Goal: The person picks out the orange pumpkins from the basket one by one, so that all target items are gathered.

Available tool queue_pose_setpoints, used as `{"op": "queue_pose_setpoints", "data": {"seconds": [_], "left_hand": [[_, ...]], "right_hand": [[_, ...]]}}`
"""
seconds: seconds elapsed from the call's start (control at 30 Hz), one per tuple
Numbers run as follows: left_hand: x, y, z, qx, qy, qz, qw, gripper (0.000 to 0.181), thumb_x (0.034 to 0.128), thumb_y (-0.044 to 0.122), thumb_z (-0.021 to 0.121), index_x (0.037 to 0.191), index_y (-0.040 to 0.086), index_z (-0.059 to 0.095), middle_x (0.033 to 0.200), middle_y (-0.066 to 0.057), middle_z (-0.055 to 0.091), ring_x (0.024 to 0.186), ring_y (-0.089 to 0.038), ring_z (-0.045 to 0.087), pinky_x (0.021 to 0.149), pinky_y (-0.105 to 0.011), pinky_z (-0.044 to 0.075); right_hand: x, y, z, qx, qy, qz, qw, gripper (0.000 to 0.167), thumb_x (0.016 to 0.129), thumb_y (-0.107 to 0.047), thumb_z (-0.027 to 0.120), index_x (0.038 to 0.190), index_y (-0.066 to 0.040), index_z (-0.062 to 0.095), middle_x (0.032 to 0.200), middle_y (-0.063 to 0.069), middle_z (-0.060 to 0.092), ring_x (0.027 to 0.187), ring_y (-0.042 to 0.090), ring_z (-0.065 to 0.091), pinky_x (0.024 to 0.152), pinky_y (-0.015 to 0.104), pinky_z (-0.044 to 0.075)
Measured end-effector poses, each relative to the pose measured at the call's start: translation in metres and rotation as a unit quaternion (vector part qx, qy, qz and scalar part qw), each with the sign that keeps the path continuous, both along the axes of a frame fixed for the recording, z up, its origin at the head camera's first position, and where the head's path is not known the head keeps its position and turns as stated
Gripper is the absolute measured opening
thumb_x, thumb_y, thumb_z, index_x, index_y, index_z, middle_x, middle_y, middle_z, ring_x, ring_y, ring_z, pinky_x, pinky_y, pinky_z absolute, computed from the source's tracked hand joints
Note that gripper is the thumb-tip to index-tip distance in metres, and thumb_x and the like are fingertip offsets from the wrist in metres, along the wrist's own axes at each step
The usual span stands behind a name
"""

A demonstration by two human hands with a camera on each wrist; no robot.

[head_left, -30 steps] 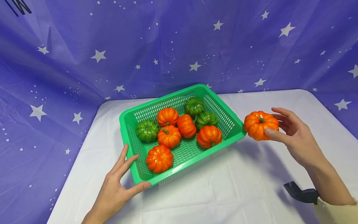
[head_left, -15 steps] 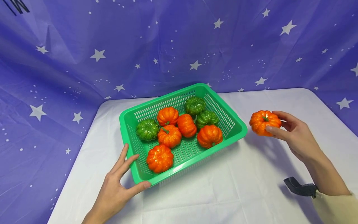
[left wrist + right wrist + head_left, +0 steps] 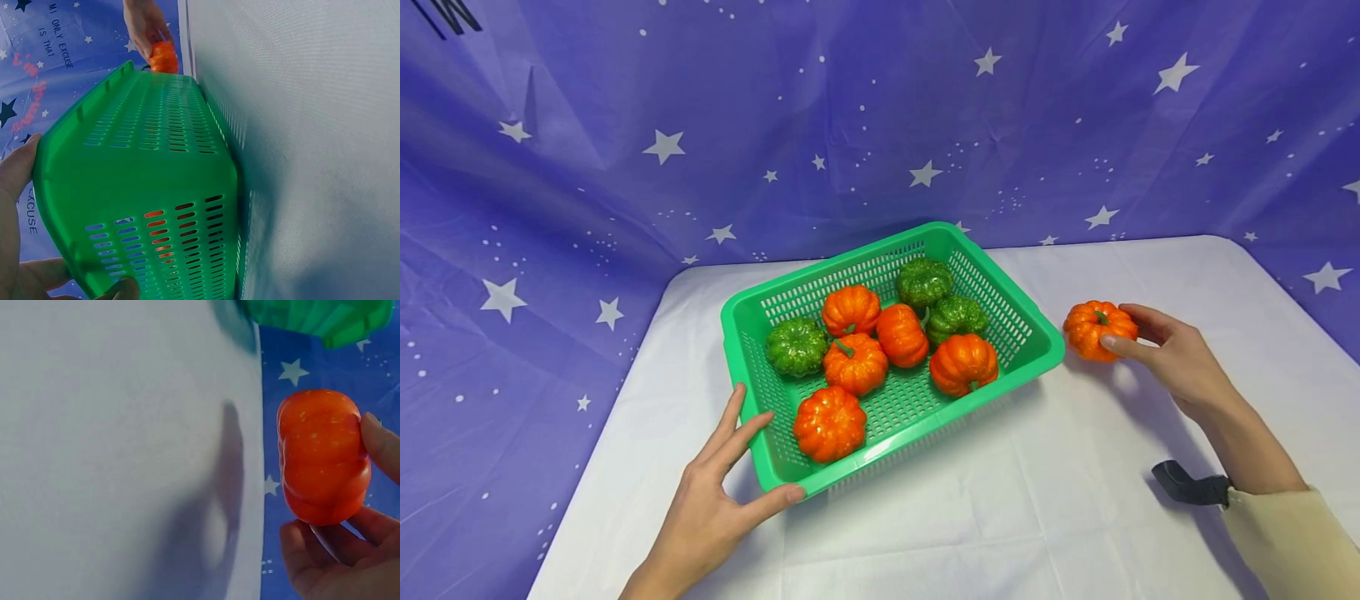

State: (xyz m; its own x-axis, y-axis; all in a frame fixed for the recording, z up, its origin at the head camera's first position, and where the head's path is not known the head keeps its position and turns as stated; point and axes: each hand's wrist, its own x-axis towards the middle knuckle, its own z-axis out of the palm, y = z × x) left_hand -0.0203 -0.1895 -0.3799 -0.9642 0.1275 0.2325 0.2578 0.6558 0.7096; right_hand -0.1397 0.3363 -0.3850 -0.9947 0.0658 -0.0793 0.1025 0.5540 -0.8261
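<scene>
My right hand [image 3: 1176,354] holds a small orange pumpkin [image 3: 1084,331] with a green stem, to the right of the green basket [image 3: 917,423]. In the right wrist view, the thumb is on one side of the pumpkin [image 3: 322,459] and the fingers are on the other; it looks slightly above the table. My left hand [image 3: 703,496] holds the basket at its near left corner, thumb on the front rim. One fingertip [image 3: 127,289] touches the outer wall in the left wrist view. Inside the basket lie several orange pumpkins [image 3: 830,425] and three green ones [image 3: 796,347].
A white cloth covers the table [image 3: 947,517]. Behind it hangs a purple-blue curtain [image 3: 850,108] with white stars. A dark curved piece [image 3: 1191,485] sticks out at my right wrist, beside the pale sleeve [image 3: 1285,533].
My right hand carried the orange pumpkin right, away from the basket's rim, then lowered it toward the table and slightly back left. The left hand and the basket have stayed put.
</scene>
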Motion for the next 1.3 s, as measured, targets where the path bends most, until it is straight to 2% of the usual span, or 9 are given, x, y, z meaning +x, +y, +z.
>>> {"op": "queue_pose_setpoints", "data": {"seconds": [0.07,0.17,0.2,0.3,0.4,0.67,0.87,1.13,1.3], "left_hand": [[0.000,0.000,0.000,0.000,0.001,0.000,1.0000,0.076,0.0717,0.029,0.090,0.137,0.008,0.057,0.163,0.001,0.019,0.136,-0.035,0.039,0.100,-0.008,0.023],[-0.001,0.000,0.000,0.000,0.000,0.000,1.0000,0.076,0.0716,0.029,0.090,0.137,0.008,0.057,0.163,0.000,0.019,0.136,-0.035,0.039,0.100,-0.009,0.024],[-0.001,0.000,0.000,0.000,0.000,0.000,1.0000,0.076,0.0716,0.029,0.090,0.137,0.008,0.057,0.163,0.000,0.019,0.137,-0.035,0.039,0.101,-0.010,0.024],[0.000,0.000,0.000,0.001,-0.002,0.001,1.0000,0.076,0.0719,0.029,0.090,0.138,0.009,0.057,0.163,0.000,0.018,0.137,-0.035,0.038,0.101,-0.012,0.025],[-0.001,0.000,0.000,0.003,-0.005,0.000,1.0000,0.076,0.0722,0.029,0.090,0.138,0.010,0.057,0.163,0.000,0.018,0.137,-0.035,0.038,0.101,-0.011,0.025],[-0.001,0.000,0.000,0.004,-0.005,0.000,1.0000,0.076,0.0720,0.028,0.090,0.138,0.010,0.057,0.163,0.002,0.018,0.138,-0.034,0.038,0.102,-0.012,0.026],[0.000,0.000,-0.001,0.005,-0.002,-0.001,1.0000,0.077,0.0717,0.028,0.090,0.138,0.009,0.057,0.163,0.001,0.018,0.137,-0.034,0.038,0.100,-0.008,0.024],[0.000,0.000,-0.001,0.012,-0.001,-0.001,0.9999,0.078,0.0716,0.026,0.090,0.139,0.009,0.056,0.163,0.001,0.018,0.138,-0.035,0.037,0.101,-0.010,0.024],[0.000,0.000,-0.001,0.015,-0.008,-0.001,0.9999,0.078,0.0722,0.026,0.090,0.140,0.009,0.056,0.163,0.002,0.017,0.138,-0.034,0.036,0.103,-0.015,0.027]], "right_hand": [[-0.003,0.001,-0.002,0.003,-0.008,0.005,0.9999,0.078,0.094,-0.036,0.069,0.152,-0.001,0.033,0.148,0.024,0.040,0.134,0.035,0.037,0.081,0.003,0.035],[-0.008,0.003,-0.006,0.009,-0.013,0.015,0.9998,0.078,0.095,-0.035,0.067,0.153,0.001,0.029,0.149,0.029,0.037,0.135,0.043,0.034,0.082,0.002,0.034],[-0.009,0.004,-0.008,0.007,-0.013,0.018,0.9997,0.078,0.096,-0.034,0.066,0.153,0.002,0.028,0.149,0.031,0.036,0.135,0.045,0.033,0.090,0.005,0.035],[-0.011,0.006,-0.012,0.008,-0.019,0.024,0.9995,0.078,0.098,-0.032,0.062,0.154,0.006,0.021,0.150,0.035,0.030,0.136,0.049,0.029,0.112,0.029,0.029],[-0.012,0.008,-0.015,0.004,-0.024,0.030,0.9993,0.078,0.100,-0.031,0.058,0.154,0.007,0.015,0.152,0.036,0.024,0.139,0.051,0.023,0.114,0.058,0.017],[-0.015,0.011,-0.021,-0.029,-0.020,0.049,0.9982,0.071,0.103,-0.020,0.052,0.155,0.004,0.011,0.157,0.033,0.015,0.143,0.047,0.014,0.116,0.027,0.014],[-0.017,0.011,-0.023,-0.044,-0.018,0.052,0.9975,0.068,0.103,-0.014,0.050,0.155,0.004,0.011,0.157,0.033,0.013,0.143,0.047,0.012,0.112,0.016,0.016],[-0.015,0.012,-0.021,-0.053,-0.020,0.059,0.9966,0.070,0.103,-0.019,0.051,0.156,0.003,0.011,0.158,0.030,0.012,0.144,0.046,0.012,0.112,0.016,0.016],[-0.015,0.013,-0.021,-0.058,-0.023,0.060,0.9963,0.070,0.103,-0.018,0.051,0.156,0.002,0.010,0.160,0.028,0.009,0.145,0.045,0.009,0.117,0.030,0.010]]}}
